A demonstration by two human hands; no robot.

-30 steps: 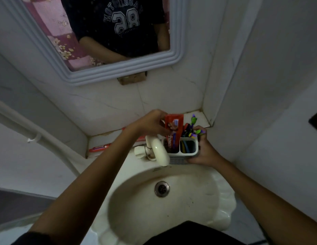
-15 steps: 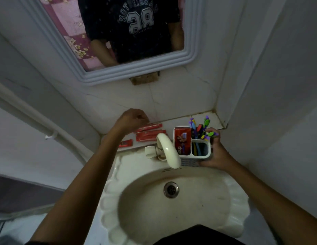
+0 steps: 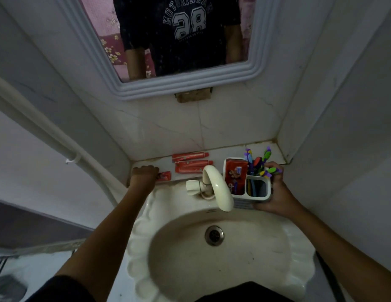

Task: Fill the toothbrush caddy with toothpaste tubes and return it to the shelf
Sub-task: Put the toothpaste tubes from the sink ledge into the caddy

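A white toothbrush caddy [image 3: 251, 197] sits at the sink's back right edge, and my right hand [image 3: 275, 192] grips its right side. A red toothpaste tube [image 3: 236, 176] stands in its left compartment; several coloured toothbrushes [image 3: 259, 162] stick out of the right one. On the tiled shelf [image 3: 229, 150] lie two red tubes side by side, one farther back [image 3: 190, 156] and one nearer [image 3: 191, 167]. My left hand [image 3: 144, 174] rests, fingers curled, on the left end of a small red tube [image 3: 164, 176] at the shelf's left; I cannot tell whether it grips the tube.
A cream tap [image 3: 214, 184] curves over the white scalloped sink [image 3: 216, 247], right beside the caddy. A framed mirror [image 3: 179, 40] hangs above the shelf. Tiled walls close in on both sides, and a white pipe [image 3: 48, 136] runs down the left wall.
My left hand has let go of the tube now standing in the caddy and moved left along the shelf onto the small tube. My right hand kept holding the caddy.
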